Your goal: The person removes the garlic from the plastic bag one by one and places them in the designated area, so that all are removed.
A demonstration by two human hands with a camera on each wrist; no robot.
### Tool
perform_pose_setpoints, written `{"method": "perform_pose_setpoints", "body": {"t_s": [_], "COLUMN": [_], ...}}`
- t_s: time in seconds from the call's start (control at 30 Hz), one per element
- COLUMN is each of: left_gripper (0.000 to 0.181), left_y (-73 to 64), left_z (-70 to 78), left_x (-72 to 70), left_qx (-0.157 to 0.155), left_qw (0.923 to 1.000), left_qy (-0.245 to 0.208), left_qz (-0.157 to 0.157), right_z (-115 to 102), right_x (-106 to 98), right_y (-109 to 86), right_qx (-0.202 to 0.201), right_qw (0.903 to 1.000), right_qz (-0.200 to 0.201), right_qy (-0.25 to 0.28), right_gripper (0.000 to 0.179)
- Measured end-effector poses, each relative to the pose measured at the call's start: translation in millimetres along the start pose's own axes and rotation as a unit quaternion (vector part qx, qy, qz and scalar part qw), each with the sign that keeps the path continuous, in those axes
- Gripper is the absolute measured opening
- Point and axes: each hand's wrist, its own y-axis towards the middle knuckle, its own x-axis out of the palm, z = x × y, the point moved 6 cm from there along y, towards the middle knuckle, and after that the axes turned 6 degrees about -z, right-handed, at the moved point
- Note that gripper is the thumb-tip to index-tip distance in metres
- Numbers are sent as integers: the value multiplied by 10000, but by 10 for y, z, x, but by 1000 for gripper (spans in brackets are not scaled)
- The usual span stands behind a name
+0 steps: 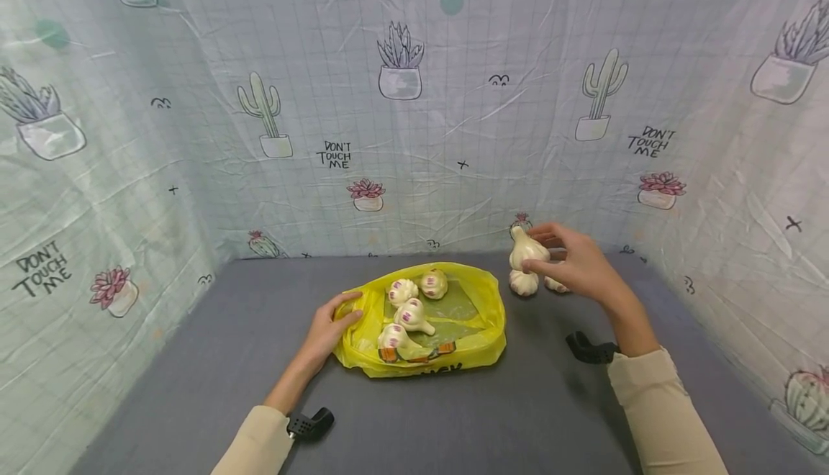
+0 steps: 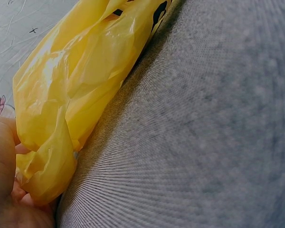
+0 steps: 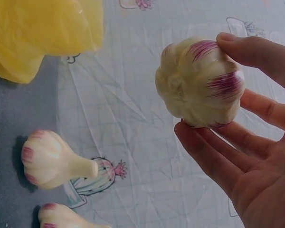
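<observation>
My right hand [image 1: 579, 263] holds a garlic bulb [image 1: 527, 250] between thumb and fingers, raised above the table. In the right wrist view the held bulb [image 3: 199, 83] shows purple streaks and its rounded base. Two more garlic bulbs lie on the table beneath that hand, one of them the bulb [image 3: 54, 159] with its stem pointing to the wall. A yellow plastic bag [image 1: 492, 317] lies with its mouth spread wide, several garlic bulbs [image 1: 412, 314] inside toward its left half. At the bag's left edge my left hand [image 1: 327, 331] grips the plastic, which bunches by the fingers [image 2: 2, 161].
The grey table [image 1: 414, 424] carries the bag in the middle. Behind it hangs a patterned cloth [image 1: 453, 122] with cactus drawings, and more cloth closes in both sides. A black wrist camera [image 1: 314, 424] is strapped to each forearm.
</observation>
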Motion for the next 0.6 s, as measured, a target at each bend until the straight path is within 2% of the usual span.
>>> {"method": "perform_pose_setpoints", "body": {"t_s": [0.17,0.4,0.6], "left_gripper": [45,47,46], "left_y": [5,10,46], "left_z": [-47,-15,-40], "left_x": [1,-3,1], "left_qx": [-55,-96,-247], "left_qw": [9999,9999,9996], "left_qy": [82,91,127], "left_qz": [22,15,61], "right_z": [17,92,137], "right_x": [-16,-55,-97], "right_y": [-18,-22,-28], "right_qx": [93,181,170], "right_qw": [10000,9998,9998], "right_qz": [21,83,107], "right_qy": [-27,-10,44], "right_gripper": [60,62,62]}}
